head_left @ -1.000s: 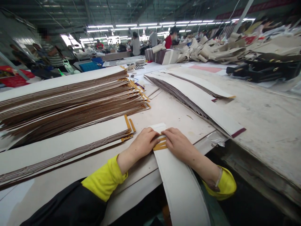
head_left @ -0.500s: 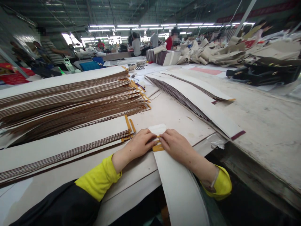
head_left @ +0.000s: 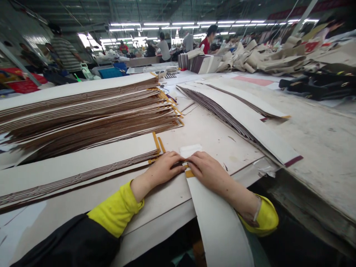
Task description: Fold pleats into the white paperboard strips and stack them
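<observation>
pinching the white strip (head_left: pixel 217 218) at its yellow-banded end on the surface (head_left: pixel 205 126), left hand (head_left: pixel 164 167) and right hand (head_left: pixel 210 173) both clamped there thumb-to-finger, likely to steady it since the tail hangs off the surface's near edge.

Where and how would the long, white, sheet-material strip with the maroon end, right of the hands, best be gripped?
Probably pinch the long white sheet-material strip across its maroon end, coming from the near side: the strip lies thin and flat, that end points nearest the camera, and nothing covers it.
</observation>
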A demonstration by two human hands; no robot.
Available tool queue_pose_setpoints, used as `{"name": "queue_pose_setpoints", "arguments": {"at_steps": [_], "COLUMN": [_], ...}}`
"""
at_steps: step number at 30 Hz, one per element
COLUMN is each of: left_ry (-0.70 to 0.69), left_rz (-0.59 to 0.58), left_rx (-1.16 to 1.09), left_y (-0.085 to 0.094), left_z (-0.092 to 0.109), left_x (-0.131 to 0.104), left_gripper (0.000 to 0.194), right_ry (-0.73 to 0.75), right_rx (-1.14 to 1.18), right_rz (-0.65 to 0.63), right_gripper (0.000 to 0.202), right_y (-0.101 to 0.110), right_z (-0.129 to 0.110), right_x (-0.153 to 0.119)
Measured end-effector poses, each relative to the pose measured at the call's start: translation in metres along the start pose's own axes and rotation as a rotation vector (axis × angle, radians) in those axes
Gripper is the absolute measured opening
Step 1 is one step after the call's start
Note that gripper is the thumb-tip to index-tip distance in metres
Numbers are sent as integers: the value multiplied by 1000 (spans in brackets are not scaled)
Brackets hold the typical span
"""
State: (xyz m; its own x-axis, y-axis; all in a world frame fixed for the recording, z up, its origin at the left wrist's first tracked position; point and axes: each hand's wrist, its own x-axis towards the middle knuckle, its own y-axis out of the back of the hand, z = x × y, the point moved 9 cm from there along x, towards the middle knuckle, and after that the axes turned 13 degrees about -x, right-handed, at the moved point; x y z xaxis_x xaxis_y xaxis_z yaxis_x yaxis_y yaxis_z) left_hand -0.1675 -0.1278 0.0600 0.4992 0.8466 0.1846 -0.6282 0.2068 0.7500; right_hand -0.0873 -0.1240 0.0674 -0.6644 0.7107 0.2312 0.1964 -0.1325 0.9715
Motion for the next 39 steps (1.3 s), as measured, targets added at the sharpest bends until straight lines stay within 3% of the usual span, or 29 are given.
{"name": "queue_pose_setpoints", "arguments": {"at_steps": [6, 12, 16, 19, 25, 33, 39], "left_ry": [-42, -4, 83, 215, 273, 364, 429], "left_rz": [-78, -49, 6, 63, 61, 92, 45], "left_rx": [139, 141, 36, 117, 218, 58, -104], "left_y": [-4, -3, 8, 16, 6, 14, 10], "left_z": [8, 7, -4, -15, -9, -21, -34], "left_x": [-5, -11, 6, 24, 38, 41, 56], "left_gripper": [31, 30, 23, 20, 22, 11, 22], "right_ry": [43, 73, 36, 35, 34, -20, -56], "right_rx": [-84, 154, 207, 203, 194, 230, 251], "right_rz": [-16, 38, 99, 120, 152, 187, 197], "right_gripper": [24, 27, 28, 28, 27, 26, 24], "right_y": [1, 2, 1, 1, 5, 9, 9], "right_z": [-3, 7, 14, 13, 13, 17, 22], "right_x": [2, -6, -11, -11, -12, -14, -17]}}
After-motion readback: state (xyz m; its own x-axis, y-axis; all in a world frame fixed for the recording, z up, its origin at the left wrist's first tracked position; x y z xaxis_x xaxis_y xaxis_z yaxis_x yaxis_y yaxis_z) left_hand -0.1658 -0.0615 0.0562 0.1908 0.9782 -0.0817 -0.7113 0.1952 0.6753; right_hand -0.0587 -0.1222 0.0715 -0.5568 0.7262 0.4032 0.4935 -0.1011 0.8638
